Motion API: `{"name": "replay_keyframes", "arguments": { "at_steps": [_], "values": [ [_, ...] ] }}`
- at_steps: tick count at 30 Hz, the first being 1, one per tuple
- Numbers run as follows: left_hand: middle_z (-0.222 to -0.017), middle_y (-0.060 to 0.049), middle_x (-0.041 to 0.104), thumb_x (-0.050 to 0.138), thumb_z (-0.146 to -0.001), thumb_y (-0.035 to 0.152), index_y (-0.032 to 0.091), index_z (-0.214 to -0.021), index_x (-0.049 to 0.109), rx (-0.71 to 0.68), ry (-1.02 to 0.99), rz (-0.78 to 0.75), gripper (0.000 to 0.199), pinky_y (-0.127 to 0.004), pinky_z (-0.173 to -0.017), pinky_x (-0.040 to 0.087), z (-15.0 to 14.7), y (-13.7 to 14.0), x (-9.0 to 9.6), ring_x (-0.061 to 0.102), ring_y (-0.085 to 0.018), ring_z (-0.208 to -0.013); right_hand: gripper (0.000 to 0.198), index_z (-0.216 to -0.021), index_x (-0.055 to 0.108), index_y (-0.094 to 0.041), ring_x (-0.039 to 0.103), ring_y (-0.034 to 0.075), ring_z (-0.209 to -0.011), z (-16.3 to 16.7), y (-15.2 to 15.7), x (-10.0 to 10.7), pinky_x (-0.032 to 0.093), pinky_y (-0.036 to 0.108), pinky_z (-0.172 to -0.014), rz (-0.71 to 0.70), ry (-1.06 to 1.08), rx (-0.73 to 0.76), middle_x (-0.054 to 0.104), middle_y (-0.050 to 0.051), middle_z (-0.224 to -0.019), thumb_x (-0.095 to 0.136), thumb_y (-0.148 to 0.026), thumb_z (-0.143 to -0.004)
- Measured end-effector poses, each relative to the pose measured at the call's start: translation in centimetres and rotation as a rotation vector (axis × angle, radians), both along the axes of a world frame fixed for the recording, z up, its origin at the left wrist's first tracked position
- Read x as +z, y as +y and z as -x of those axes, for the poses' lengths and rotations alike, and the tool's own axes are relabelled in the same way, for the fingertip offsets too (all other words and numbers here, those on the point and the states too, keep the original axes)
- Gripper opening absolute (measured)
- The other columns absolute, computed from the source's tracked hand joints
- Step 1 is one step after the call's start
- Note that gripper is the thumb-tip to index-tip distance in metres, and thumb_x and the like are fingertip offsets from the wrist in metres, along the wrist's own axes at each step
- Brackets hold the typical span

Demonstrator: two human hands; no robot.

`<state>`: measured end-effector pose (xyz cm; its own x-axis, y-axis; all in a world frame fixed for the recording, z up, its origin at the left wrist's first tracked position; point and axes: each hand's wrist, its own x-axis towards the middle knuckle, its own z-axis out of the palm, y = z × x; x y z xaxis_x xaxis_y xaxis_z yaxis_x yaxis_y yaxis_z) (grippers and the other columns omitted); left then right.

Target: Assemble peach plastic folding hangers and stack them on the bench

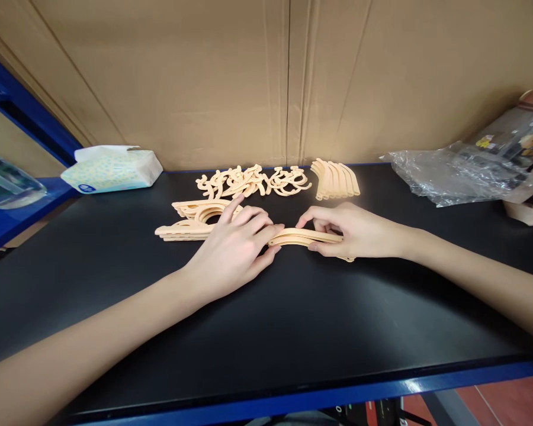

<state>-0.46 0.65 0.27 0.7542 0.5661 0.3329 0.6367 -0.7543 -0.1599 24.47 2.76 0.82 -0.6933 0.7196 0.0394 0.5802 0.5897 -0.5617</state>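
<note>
Two curved peach plastic hanger arms, one lying over the other, are held just above or on the black table between my hands. My left hand pinches their left end between thumb and fingers, with one finger raised. At the right end, my right hand grips them with thumb below and fingers above; part of a piece sticks out under it. Behind my left hand, flat peach hanger parts lie stacked, partly hidden by that hand.
Along the back lie a heap of small peach hooks, more curved hooks and a row of hanger arms. A tissue pack sits back left. Clear plastic bags occupy the right. Cardboard walls the back.
</note>
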Motion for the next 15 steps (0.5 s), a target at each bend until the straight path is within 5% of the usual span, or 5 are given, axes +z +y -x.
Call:
{"name": "replay_keyframes", "arguments": {
  "at_steps": [7,15],
  "values": [
    [-0.098,-0.006,0.064,0.044,-0.095,0.027,0.015,-0.118,0.065,-0.021,-0.041,0.041,0.033,-0.057,-0.116,0.023,-0.11,-0.06,-0.14,0.057,-0.023,-0.103,0.023,-0.097,0.064,-0.019,0.051,0.012,-0.060,-0.10,0.04,0.06,0.032,0.024,-0.057,-0.448,-0.182,0.033,0.059,-0.002,-0.070,0.058,-0.040,-0.088],
    [-0.095,-0.004,0.064,0.048,-0.095,0.030,0.017,-0.113,0.067,-0.042,-0.075,0.089,0.029,-0.054,-0.110,0.029,0.00,-0.15,0.06,0.056,-0.022,-0.100,0.021,-0.085,0.063,-0.018,0.051,0.010,-0.064,-0.21,-0.06,-0.03,0.034,0.023,-0.059,-0.457,-0.139,0.052,0.059,-0.003,-0.072,0.061,-0.039,-0.087]
  ]
}}
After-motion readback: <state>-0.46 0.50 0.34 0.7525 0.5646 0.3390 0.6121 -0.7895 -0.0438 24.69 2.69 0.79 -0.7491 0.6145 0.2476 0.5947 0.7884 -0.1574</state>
